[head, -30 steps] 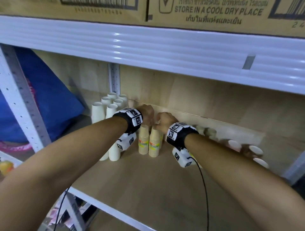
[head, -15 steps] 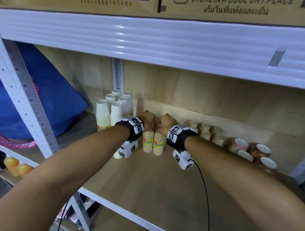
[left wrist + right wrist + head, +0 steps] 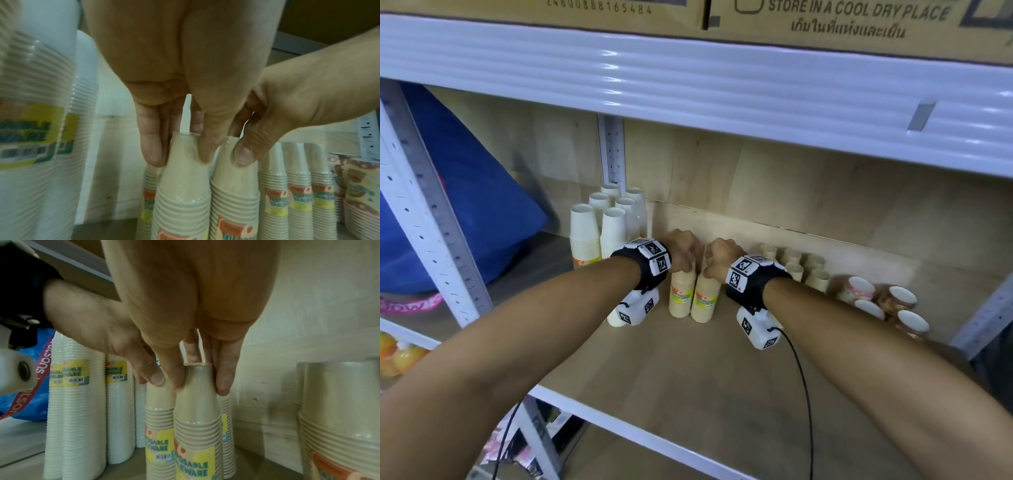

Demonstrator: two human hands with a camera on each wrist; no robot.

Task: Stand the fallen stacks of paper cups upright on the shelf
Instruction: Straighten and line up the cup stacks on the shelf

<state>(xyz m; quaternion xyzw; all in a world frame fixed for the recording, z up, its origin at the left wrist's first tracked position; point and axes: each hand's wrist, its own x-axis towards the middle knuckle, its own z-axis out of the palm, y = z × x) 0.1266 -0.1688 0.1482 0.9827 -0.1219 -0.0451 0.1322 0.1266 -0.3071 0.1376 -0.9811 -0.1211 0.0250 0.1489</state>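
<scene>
We have both hands deep on the wooden shelf (image 3: pixel 688 387), near its back edge and a little left of the middle. Our left hand (image 3: pixel 683 248) pinches the top of a beige paper cup stack (image 3: pixel 681 291), fingers (image 3: pixel 151 146) curled down one side and thumb on the other. Our right hand (image 3: pixel 719 255) grips the top of a second beige stack (image 3: pixel 705 298) in the same way, thumb and fingers wrapped round its uppermost cup. Both stacks stand upright, mouths down, touching side by side, each wearing a yellow and orange label. A third beige stack stands just behind them.

Toward the shelf's back left corner stands a cluster of taller white cup stacks (image 3: pixel 585 236), upright. To the right, along the back edge, more beige stacks (image 3: pixel 796 262) stand upright in a group. Beyond them, near the right end of the shelf, patterned cup stacks (image 3: pixel 859 289) lie on their sides, open mouths facing us. A blue bag (image 3: pixel 465 192) sits past the left upright.
</scene>
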